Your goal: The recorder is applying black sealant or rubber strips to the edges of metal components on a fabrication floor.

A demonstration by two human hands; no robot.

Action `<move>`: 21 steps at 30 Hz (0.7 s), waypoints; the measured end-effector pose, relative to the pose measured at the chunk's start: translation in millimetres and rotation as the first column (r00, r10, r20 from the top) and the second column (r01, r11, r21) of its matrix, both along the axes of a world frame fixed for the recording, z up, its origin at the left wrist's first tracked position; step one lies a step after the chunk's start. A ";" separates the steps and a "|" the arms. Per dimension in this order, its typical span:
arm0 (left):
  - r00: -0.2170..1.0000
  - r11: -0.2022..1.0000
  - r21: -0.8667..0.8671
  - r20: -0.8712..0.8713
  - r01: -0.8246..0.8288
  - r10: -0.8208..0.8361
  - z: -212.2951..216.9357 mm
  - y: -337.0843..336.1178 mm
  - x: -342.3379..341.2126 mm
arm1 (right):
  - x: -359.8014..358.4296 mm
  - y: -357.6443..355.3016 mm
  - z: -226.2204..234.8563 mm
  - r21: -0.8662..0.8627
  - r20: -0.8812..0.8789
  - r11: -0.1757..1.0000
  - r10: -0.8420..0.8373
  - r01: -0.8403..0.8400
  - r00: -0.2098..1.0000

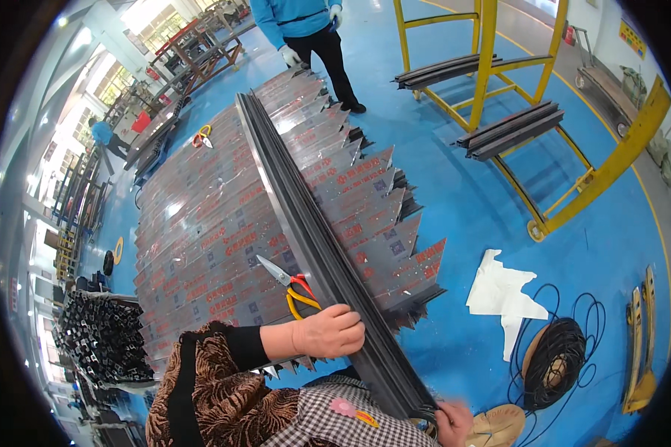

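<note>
Across a stack of film-wrapped, angle-cut metal profiles [224, 223] lies a long dark metal channel strip [306, 223], running from the far end down to the person's lap; left hand [328, 331] rests on it near its lower end, fingers curled into a loose fist against its edge, while right hand [453, 423] grips the strip's near tip, fingers closed around it. Just beside the left hand, scissors with red and yellow handles [291, 287] lie on the stack; a white sheet [503, 294] and a coil of black cable [555, 354] sit on the blue floor [462, 186], and another person in a blue top [298, 18] stands at the far end.
</note>
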State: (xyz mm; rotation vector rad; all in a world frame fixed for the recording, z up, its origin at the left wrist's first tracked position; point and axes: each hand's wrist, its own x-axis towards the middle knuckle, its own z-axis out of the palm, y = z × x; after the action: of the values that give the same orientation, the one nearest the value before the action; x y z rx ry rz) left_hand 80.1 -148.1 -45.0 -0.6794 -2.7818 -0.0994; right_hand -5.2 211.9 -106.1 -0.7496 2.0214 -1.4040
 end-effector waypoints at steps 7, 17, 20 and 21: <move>0.987 0.997 0.072 -0.156 -0.013 0.025 -11.7 -2.2 12.8 | 1.0 10.5 -4.0 -0.036 -0.278 0.994 0.085 -0.099 0.957; 0.997 0.998 0.064 -0.076 0.015 -0.010 -2.4 -3.1 5.7 | 3.7 4.3 -7.4 -0.025 -0.144 1.000 -0.016 0.013 0.989; 0.997 0.997 -0.075 0.075 0.011 -0.006 10.3 -2.4 -20.1 | 6.1 2.7 -9.9 0.012 -0.014 0.995 -0.097 0.097 0.995; 0.997 0.998 -0.056 0.071 0.027 -0.023 3.5 -4.1 -27.8 | 7.3 2.8 -11.1 0.030 0.030 0.992 -0.125 0.125 0.992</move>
State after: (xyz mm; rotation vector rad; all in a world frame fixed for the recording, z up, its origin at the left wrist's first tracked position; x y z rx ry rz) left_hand 52.2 -152.2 -41.5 -0.7378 -2.8533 -0.0501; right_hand 2.2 214.7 -117.2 -0.5939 2.0901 -1.4446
